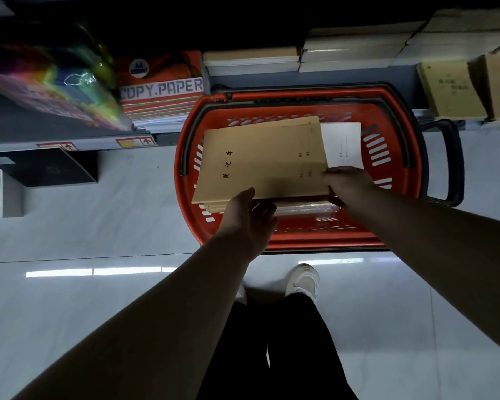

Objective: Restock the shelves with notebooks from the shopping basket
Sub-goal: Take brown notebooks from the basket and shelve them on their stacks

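Over the red shopping basket [298, 241], held slightly tilted: a stack of tan notebooks [260, 160], dark characters printed on the top cover. At the stack's corner toward the basket's right side, the right hand [347, 180], thumb on the top cover, fingers tucked underneath out of sight, pinching the stack. At the stack's near edge, toward the basket's near-left wall, the left hand [248, 220], palm up, fingers loosely spread just below the stack, thumb tip at the cover's edge; cannot tell whether bearing any weight. Inside the basket, beneath the stack: a white notebook [344, 142] showing toward the far right, and a clear-wrapped pack [306, 207] along the near side. On the basket's right side, a black handle [451, 160] folded outward. Beyond the basket, on the low shelf: pale stacked notebooks [344, 50]. Beyond and to the left of the basket, a red pack printed COPY PAPER [162, 88] and shiny coloured packets [55, 79]; beyond and to the right, tan bundles [451, 88]. Nearer than the basket, on pale floor tiles [98, 220], a white shoe [303, 280].
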The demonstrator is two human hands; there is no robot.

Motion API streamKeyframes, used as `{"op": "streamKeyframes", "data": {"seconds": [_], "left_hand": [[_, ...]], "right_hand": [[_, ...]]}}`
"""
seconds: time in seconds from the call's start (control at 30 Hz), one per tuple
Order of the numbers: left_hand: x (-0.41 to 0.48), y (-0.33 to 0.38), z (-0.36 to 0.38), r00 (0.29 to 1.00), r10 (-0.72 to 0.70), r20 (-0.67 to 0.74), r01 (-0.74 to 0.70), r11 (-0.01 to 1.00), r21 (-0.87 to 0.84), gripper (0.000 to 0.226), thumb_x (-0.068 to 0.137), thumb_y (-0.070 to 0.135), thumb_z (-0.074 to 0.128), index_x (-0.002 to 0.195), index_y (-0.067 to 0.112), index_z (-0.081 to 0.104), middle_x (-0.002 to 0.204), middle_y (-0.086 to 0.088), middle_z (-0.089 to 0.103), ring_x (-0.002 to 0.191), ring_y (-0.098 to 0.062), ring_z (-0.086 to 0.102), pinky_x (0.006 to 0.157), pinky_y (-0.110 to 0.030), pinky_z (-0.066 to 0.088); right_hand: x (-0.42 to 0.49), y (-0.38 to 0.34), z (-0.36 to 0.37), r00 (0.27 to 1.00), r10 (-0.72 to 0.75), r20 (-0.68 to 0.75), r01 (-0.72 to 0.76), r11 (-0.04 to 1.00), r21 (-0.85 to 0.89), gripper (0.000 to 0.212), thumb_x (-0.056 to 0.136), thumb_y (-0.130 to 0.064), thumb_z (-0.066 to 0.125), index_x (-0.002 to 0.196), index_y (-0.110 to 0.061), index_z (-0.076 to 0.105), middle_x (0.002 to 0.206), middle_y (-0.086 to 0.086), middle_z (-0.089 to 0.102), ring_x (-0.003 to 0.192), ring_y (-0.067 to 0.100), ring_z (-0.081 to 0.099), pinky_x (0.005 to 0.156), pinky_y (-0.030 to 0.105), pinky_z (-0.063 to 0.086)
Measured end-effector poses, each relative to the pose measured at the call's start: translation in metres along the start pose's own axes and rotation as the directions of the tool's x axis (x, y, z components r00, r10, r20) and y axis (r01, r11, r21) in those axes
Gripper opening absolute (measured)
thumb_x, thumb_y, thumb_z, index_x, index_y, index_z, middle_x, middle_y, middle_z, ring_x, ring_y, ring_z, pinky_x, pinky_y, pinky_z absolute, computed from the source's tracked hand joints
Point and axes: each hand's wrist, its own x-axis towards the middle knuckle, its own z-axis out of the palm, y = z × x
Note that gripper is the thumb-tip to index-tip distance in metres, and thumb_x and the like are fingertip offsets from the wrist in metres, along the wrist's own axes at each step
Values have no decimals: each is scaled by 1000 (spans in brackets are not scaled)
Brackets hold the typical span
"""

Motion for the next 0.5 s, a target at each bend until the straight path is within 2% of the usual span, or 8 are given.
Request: {"op": "streamKeyframes", "data": {"seconds": [0.07,0.1,0.17,0.2,0.27,0.37,0.43,0.5], "left_hand": [[1,1,1,1000,20,-12,-20,1000,10,38,100,23,46,132,3,50,127,-17,62,125,-24,53,109,-38,31],[1,1,2,999,32,-17,-32,999,19,33,101,21,46,128,4,52,126,-17,62,123,-24,56,109,-38,32],[1,1,5,998,55,-25,-54,998,20,20,101,17,45,114,6,54,125,-16,62,121,-25,57,107,-39,35],[0,1,8,997,68,-30,-68,998,12,15,101,16,45,109,6,54,125,-16,62,121,-25,57,105,-39,37],[-3,0,16,995,98,-1,-98,995,-15,11,101,13,45,104,7,54,117,-16,63,116,-27,59,97,-38,45],[-5,-5,25,987,159,38,-160,987,32,19,97,0,42,103,5,59,102,-15,62,90,-24,62,82,-33,51],[-12,-9,28,985,171,15,-172,983,66,30,95,-7,41,120,-1,56,109,-20,61,94,-28,62,85,-37,52],[-21,-12,29,985,170,16,-171,979,113,40,93,-10,41,132,-3,49,122,-24,58,107,-34,60,92,-43,50]], "right_hand": [[-3,1,2,1000,19,19,-19,999,38,9,94,-14,58,96,-5,58,108,16,62,107,33,62,93,41,53],[-5,2,2,998,42,57,-49,992,117,8,93,-12,59,97,-6,57,107,14,62,102,30,63,83,36,57],[-12,7,4,985,43,165,-91,951,297,20,91,-9,59,111,-6,57,107,13,62,93,24,65,60,24,56],[-18,9,7,978,20,206,-93,932,351,22,91,-8,59,113,-6,57,107,13,62,91,23,64,56,22,54],[-29,14,10,954,-42,296,-96,895,436,19,91,-3,57,109,-6,60,104,14,65,87,22,67,56,22,56],[-44,28,15,898,-73,435,-161,863,479,15,93,-3,52,103,-11,61,86,7,68,68,13,68,54,22,53],[-51,36,11,912,-2,411,-190,885,426,6,93,-9,55,97,-12,59,73,3,66,57,9,61,49,21,50],[-57,42,2,928,32,372,-196,889,414,4,93,-11,57,97,-11,60,74,2,72,66,13,67,55,25,54]]}}
